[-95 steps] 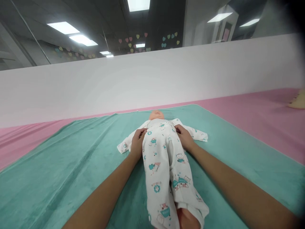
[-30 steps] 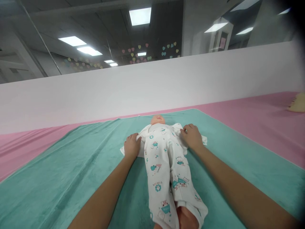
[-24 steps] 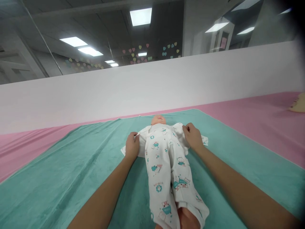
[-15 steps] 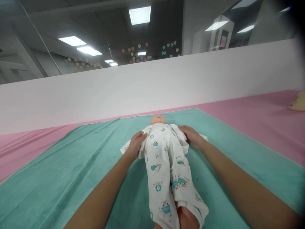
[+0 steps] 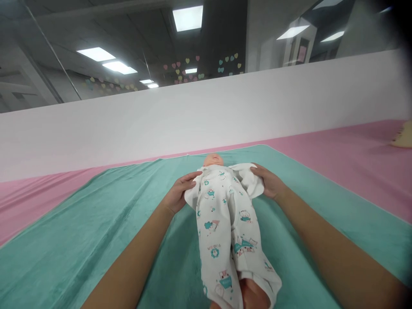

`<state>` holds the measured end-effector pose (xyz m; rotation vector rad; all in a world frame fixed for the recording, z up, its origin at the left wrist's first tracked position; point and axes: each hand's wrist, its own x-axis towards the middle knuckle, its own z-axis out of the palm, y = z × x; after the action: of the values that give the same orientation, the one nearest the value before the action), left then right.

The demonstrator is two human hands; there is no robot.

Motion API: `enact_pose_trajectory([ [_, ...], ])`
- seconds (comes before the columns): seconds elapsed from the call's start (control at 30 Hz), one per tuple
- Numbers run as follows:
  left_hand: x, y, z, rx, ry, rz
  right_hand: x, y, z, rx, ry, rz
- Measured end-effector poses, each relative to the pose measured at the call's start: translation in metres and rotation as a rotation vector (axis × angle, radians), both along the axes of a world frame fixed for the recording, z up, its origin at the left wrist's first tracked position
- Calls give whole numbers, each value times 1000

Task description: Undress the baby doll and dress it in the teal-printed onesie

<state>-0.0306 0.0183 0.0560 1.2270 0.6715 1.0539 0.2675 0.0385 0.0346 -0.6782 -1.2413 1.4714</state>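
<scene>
Firstly: one doll [image 5: 252, 295], on its back along a green sheet [image 5: 80, 231], its printed trousers [image 5: 214, 234] nearest. Next: left hand [image 5: 177, 192], fingers pinching one side of a white shirt [image 5: 248, 178]; right hand [image 5: 270, 182], fingers gripping the other side. Shirt, by judgement: light, soft, limp, creasing readily, best taken by its edges. Beyond: the doll's head [image 5: 213, 160]. Last: a pink cloth [image 5: 337, 141], a white wall [image 5: 193, 116].

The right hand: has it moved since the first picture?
Yes, to the right. Judged against the green sheet's far right corner, the right hand was left of it; now it appears roughly below it.
</scene>
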Motion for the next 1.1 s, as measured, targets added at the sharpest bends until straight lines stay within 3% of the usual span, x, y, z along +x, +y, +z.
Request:
enact_pose_trajectory([
  [0.13, 8, -2, 5, 27, -82, 112, -16, -5, 6, 24, 129, 51],
  [0.2, 15, -7, 8, 67, -42, 100, -24, -7, 8, 21, 102, 118],
  [0.3, 25, -17, 13, 152, 155, -36, -35, -11, 11, 36, -66, 147],
  [0.43, 34, -24, 15, 158, 190, -118, -53, -22, 15, 175, -356, -17],
  [0.5, 33, -20, 10, 147, 112, 5, -63, -27, 16, 251, -450, -171],
  [0.6, 24, -6, -4, 201, 65, 411, -69, -29, 14, 335, -468, -406],
  [0.7, 15, 6, -21, 258, 269, 649, -59, -17, 7, 336, -403, -573],
  [0.83, 15, 9, -38, 365, 513, 583, -40, 3, -8, 272, -492, -648],
  [0.93, 23, 6, -43, 479, 558, 472, -41, 7, -16, 298, -608, -557],
  [1.1, 32, 3, -44, 484, 579, 420, -55, -5, -10, 412, -682, -376],
])
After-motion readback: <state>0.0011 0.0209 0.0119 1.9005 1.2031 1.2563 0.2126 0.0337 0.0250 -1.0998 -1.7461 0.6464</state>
